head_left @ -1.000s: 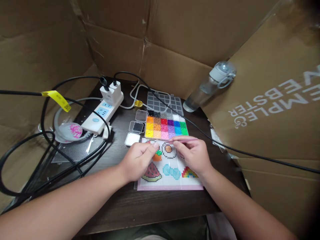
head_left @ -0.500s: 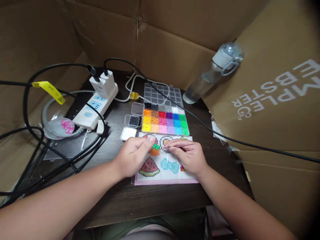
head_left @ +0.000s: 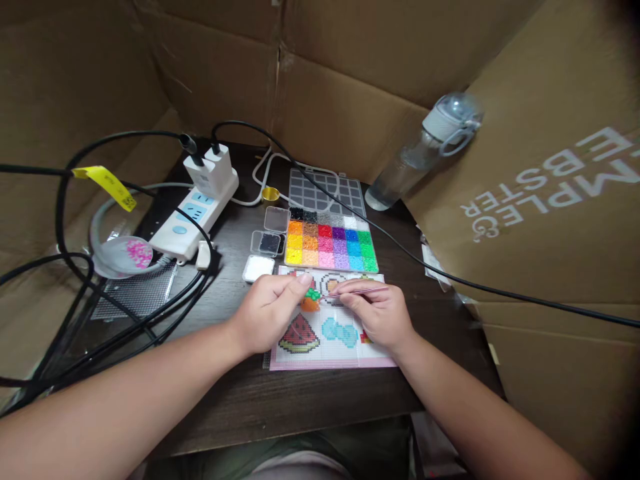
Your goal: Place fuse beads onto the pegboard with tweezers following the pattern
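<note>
My right hand (head_left: pixel 385 317) pinches slim reddish tweezers (head_left: pixel 357 292), whose tip reaches the right side of a small orange-and-green bead piece (head_left: pixel 311 303). On the left of that piece is my left hand (head_left: pixel 270 310), closed, its thumb laid along the curled fingers. Whatever those fingers grip is hidden. Beneath both hands lies a pattern sheet (head_left: pixel 327 357) with a clear gridded cover. A watermelon picture (head_left: pixel 299 333) and a light blue bow picture (head_left: pixel 340 331) show on it. Directly behind stands an open bead box (head_left: pixel 330 245), sorted by colour.
Small bead cases, one white (head_left: pixel 259 268) and one black (head_left: pixel 267 243), sit left of the box. A power strip (head_left: pixel 183 230) with black cables and a dish of pink beads (head_left: pixel 125 257) are further left. A water bottle (head_left: pixel 405 170) leans right, against cardboard walls (head_left: pixel 340 107).
The view has shifted very slightly. Both hands keep nearly the same pose, with the tweezers still at the bead piece.
</note>
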Demonstrator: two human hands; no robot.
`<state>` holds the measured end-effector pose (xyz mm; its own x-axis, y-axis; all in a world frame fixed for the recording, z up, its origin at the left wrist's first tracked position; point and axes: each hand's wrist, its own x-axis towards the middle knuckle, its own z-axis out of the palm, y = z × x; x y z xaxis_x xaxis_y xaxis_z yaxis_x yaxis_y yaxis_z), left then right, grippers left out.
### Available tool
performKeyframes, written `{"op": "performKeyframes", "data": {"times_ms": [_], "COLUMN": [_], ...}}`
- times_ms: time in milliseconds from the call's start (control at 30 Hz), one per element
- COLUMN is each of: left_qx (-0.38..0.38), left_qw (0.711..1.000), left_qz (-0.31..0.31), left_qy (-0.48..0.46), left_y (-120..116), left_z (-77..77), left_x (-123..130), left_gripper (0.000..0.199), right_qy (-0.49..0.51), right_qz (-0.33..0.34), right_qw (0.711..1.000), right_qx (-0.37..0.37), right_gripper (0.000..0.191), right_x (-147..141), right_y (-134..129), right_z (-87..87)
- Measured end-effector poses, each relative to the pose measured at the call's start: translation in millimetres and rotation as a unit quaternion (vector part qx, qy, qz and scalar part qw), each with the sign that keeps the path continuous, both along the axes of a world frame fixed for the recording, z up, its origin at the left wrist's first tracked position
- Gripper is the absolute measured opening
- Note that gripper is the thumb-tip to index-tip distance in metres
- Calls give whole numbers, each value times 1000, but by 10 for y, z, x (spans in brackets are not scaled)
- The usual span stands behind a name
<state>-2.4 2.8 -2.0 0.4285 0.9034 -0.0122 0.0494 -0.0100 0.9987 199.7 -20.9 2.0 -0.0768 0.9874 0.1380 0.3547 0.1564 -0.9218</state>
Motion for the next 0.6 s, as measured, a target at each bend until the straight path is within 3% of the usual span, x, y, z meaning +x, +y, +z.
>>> {"op": "performKeyframes", "data": {"times_ms": [200, 400, 600], "left_qx": [4, 1, 3], "left_qw": [1000, 1000, 1000], "left_qz": [-2, -3, 5], "left_qy": [-7, -2, 12], "left_y": [-11, -8, -17], "left_z": [9, 38, 35], "left_x": [1, 9, 11], "left_gripper": [50, 49, 50], "right_qy": [16, 7, 17], "right_qz": [-24, -112, -157], "right_qw": [998, 985, 983], "right_qx": [63, 134, 93], "right_gripper": [12, 12, 16], "right_x": [-19, -313, -522], "right_y": [83, 487, 876], "right_z": [87, 217, 143]}}
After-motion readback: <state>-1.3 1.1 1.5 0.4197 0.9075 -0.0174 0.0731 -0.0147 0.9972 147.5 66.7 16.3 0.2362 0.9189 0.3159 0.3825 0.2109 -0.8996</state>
